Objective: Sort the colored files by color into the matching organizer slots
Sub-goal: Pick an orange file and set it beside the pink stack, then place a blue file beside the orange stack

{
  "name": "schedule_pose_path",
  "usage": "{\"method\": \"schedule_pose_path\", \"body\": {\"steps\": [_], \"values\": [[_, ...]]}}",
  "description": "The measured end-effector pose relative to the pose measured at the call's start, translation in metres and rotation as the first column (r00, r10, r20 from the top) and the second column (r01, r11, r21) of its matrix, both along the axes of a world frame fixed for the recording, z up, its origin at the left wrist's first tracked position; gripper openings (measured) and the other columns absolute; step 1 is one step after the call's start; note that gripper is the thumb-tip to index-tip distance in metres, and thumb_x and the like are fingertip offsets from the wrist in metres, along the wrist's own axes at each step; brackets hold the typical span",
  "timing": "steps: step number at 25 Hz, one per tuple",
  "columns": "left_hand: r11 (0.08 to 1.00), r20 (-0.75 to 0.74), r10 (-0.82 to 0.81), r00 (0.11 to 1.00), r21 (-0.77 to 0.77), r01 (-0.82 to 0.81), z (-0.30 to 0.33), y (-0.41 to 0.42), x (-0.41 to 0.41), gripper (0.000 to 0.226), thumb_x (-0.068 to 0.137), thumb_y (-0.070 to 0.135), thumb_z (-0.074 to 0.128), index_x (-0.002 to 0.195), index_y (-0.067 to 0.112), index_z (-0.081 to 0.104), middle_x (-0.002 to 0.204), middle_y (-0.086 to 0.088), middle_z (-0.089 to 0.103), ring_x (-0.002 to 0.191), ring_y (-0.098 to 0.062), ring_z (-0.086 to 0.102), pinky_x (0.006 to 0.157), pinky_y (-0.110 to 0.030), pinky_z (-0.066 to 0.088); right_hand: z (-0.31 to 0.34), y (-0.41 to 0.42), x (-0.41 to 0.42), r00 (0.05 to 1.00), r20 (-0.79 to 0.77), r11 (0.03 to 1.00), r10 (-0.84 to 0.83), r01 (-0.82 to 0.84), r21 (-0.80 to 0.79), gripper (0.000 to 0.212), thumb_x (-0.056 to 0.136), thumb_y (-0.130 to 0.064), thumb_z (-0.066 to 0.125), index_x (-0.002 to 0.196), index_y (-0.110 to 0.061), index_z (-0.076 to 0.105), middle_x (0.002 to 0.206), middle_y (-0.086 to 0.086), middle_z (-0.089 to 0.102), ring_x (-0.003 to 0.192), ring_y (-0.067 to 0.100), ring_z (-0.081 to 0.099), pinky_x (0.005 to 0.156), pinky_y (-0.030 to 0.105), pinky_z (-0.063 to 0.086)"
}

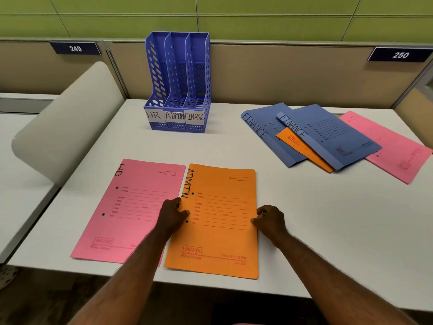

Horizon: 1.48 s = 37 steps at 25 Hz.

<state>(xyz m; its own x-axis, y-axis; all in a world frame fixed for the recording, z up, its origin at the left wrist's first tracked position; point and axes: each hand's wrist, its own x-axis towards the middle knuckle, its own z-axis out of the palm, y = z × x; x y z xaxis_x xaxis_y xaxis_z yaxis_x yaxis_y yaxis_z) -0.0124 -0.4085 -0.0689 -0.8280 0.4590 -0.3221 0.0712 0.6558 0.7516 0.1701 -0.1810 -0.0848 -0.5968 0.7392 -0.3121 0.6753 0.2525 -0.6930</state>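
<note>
Head cam: both hands on the orange ADMIN file (218, 221), lying flat near the desk (304, 219) front edge, just beside the pink HR file (126, 212). My left hand (172, 215) curls fingers onto its spine edge; right hand (269, 219) pinches the opposite long edge. Blue organizer (179, 80) sits at the back w/ HR, ADMIN, FINANCE slots, none holding anything I can see. Remaining files (328, 137) are fanned out far right. I'd guess thin card: light, bendy, prob slick on the laminate, so I'd grip both long edges mid-length and keep it from sagging before sliding it into the middle slot.
</note>
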Motion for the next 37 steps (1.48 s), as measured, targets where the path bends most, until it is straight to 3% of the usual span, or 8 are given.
{"method": "schedule_pose_path", "body": {"steps": [5, 9, 12, 17, 25, 32, 37], "values": [[0.992, -0.151, 0.079, 0.985, -0.089, -0.093, 0.003, 0.015, -0.005, 0.062, 0.08, 0.027, 0.075, 0.133, 0.007, 0.049, 0.13, -0.019, 0.051, 0.116, -0.033, 0.054, 0.099, -0.047, 0.046, 0.0, 0.014, 0.004, 1.0, 0.015, 0.997, -0.018, 0.016, 0.077, 0.03, 0.077, -0.024, 0.077, 0.1, -0.009, 0.065, 0.095, 0.005, 0.068, 0.09, 0.02, 0.062, 0.076, 0.024, 0.043], [1.0, -0.253, 0.008, 0.968, -0.024, -0.014, 0.014, 0.05, -0.003, 0.057, 0.08, 0.027, 0.075, 0.13, 0.01, 0.052, 0.127, -0.017, 0.052, 0.106, -0.027, 0.056, 0.096, -0.043, 0.047, 0.012, 0.046, 0.011, 0.998, -0.046, 0.992, -0.049, 0.054, 0.118, 0.028, 0.08, -0.023, 0.074, 0.103, -0.01, 0.065, 0.098, 0.008, 0.068, 0.089, 0.019, 0.062, 0.077, 0.024, 0.046], [0.994, -0.292, -0.079, 0.953, 0.045, 0.096, 0.023, 0.094, 0.004, 0.054, 0.081, 0.023, 0.074, 0.13, 0.011, 0.053, 0.128, -0.015, 0.051, 0.112, -0.03, 0.055, 0.096, -0.048, 0.047, 0.027, 0.085, 0.021, 0.992, -0.104, 0.983, -0.076, 0.091, 0.157, 0.031, 0.081, -0.019, 0.074, 0.108, -0.01, 0.063, 0.103, 0.009, 0.065, 0.084, 0.015, 0.058, 0.074, 0.024, 0.046], [0.979, -0.323, -0.135, 0.937, 0.104, 0.177, 0.039, 0.174, 0.025, 0.052, 0.081, 0.023, 0.074, 0.129, 0.014, 0.054, 0.127, -0.011, 0.052, 0.113, -0.027, 0.053, 0.095, -0.046, 0.047, 0.045, 0.156, 0.046, 0.991, -0.134, 0.966, -0.026, 0.059, 0.251, 0.042, 0.081, -0.016, 0.074, 0.119, -0.011, 0.059, 0.12, 0.009, 0.059, 0.105, 0.022, 0.058, 0.087, 0.037, 0.053], [0.964, -0.287, -0.16, 0.944, 0.162, 0.213, 0.051, 0.307, 0.061, 0.052, 0.083, 0.02, 0.073, 0.129, 0.01, 0.053, 0.125, -0.012, 0.052, 0.112, -0.025, 0.053, 0.094, -0.04, 0.047, 0.061, 0.288, 0.078, 0.985, -0.158, 0.941, -0.07, 0.118, 0.318, 0.047, 0.078, -0.012, 0.076, 0.121, -0.006, 0.058, 0.126, 0.016, 0.057, 0.119, 0.031, 0.053, 0.098, 0.047, 0.048], [0.97, -0.186, -0.138, 0.973, 0.174, 0.171, 0.041, 0.397, 0.081, 0.053, 0.084, 0.022, 0.072, 0.13, 0.009, 0.051, 0.127, -0.013, 0.052, 0.115, -0.026, 0.052, 0.099, -0.042, 0.045, 0.052, 0.393, 0.084, 0.989, -0.139, 0.939, -0.056, 0.1, 0.328, 0.046, 0.079, -0.012, 0.074, 0.121, -0.008, 0.058, 0.125, 0.015, 0.056, 0.113, 0.033, 0.055, 0.095, 0.042, 0.046], [0.977, -0.097, -0.082, 0.992, 0.188, 0.099, 0.035, 0.449, 0.086, 0.056, 0.083, 0.022, 0.072, 0.133, 0.011, 0.048, 0.129, -0.011, 0.052, 0.106, -0.023, 0.053, 0.087, -0.034, 0.047, 0.037, 0.453, 0.076, 0.989, -0.137, 0.943, -0.061, 0.102, 0.317, 0.049, 0.08, -0.012, 0.073, 0.126, -0.008, 0.054, 0.131, 0.015, 0.053, 0.117, 0.032, 0.053, 0.097, 0.04, 0.044]]}}
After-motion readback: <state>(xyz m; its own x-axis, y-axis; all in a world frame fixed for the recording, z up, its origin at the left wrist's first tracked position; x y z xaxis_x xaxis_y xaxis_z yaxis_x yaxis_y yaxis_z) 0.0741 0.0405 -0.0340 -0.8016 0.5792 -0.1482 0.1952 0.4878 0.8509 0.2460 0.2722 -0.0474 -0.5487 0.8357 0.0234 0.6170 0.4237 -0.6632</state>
